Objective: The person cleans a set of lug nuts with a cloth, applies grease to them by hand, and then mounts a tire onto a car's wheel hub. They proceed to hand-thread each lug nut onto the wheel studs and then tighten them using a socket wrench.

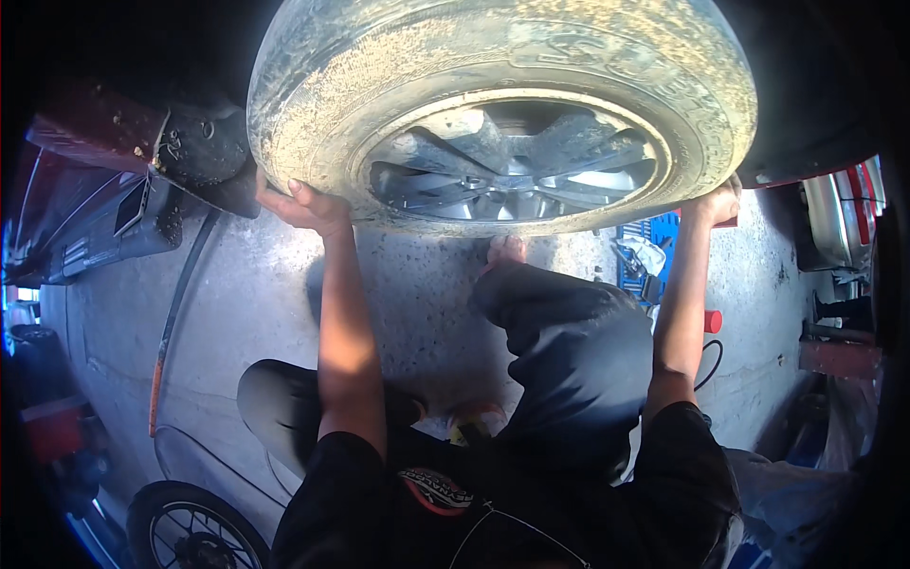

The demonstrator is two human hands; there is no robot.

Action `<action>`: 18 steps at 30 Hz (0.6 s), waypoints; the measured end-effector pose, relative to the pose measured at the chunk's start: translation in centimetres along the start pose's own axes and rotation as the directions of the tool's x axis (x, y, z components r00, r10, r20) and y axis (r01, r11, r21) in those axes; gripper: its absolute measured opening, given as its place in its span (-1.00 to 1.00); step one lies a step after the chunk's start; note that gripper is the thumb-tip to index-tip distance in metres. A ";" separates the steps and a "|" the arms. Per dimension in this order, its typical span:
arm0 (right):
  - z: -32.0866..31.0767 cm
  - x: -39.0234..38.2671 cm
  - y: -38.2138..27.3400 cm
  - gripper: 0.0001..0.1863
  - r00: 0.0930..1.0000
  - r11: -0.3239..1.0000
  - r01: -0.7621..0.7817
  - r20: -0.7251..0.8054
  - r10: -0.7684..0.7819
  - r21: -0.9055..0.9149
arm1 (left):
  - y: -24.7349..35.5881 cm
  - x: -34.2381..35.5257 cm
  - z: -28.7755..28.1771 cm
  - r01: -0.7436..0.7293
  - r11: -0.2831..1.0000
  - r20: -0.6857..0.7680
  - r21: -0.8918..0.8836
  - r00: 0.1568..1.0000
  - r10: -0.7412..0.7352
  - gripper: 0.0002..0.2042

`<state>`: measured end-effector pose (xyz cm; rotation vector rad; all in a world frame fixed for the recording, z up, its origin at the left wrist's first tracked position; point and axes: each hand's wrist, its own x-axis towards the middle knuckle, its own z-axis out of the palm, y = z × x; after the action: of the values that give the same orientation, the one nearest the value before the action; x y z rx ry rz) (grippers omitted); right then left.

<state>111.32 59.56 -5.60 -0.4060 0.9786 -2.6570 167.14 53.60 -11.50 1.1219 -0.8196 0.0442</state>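
A car wheel (pixel 500 182) with a dusty, mud-caked tyre and a dark spoked rim fills the top middle of the view, tilted with its rim face toward me. My left hand (pixel 305 206) grips the tyre's lower left side, with the thumb on the near sidewall and part of the fingers hidden. On the opposite side my right hand (pixel 718 203) holds the lower right edge, its fingers partly behind the tyre. Both forearms reach up to the wheel, which blocks most of what lies beyond it.
At left are a red car body part (pixel 95 137) and a grey plastic part (pixel 133 232). A dark and orange hose (pixel 180 318) runs along the concrete floor toward a small spoked wheel (pixel 197 531). A blue tool tray (pixel 661 247) and a red cylindrical object (pixel 713 321) are near my right arm.
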 end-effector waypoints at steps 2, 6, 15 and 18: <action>0.0 -0.4 -0.6 -0.83 0.996 0.995 0.092 -0.013 -0.092 -0.042 | -0.4 0.0 -0.1 -0.016 0.993 0.044 0.121 0.999 0.011 -0.15; 1.6 -1.2 -1.1 -0.78 0.978 0.963 0.200 -0.029 -0.208 -0.181 | -2.8 -0.4 -1.1 0.049 0.990 0.143 -0.133 0.989 -0.029 -0.14; 1.4 -1.2 -0.8 -0.79 0.959 0.922 0.280 0.035 -0.281 -0.268 | -7.5 -0.9 -3.1 0.202 0.927 0.298 -0.315 0.949 -0.106 -0.17; 1.8 -1.9 -1.2 -0.75 0.989 0.978 0.146 -0.003 -0.148 -0.150 | -8.0 -2.2 -2.2 0.221 0.942 0.080 -0.254 0.975 -0.207 -0.23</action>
<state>113.55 60.06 -3.82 -0.5112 1.2005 -2.7286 170.19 52.39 -19.47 0.9578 -0.7213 -0.2699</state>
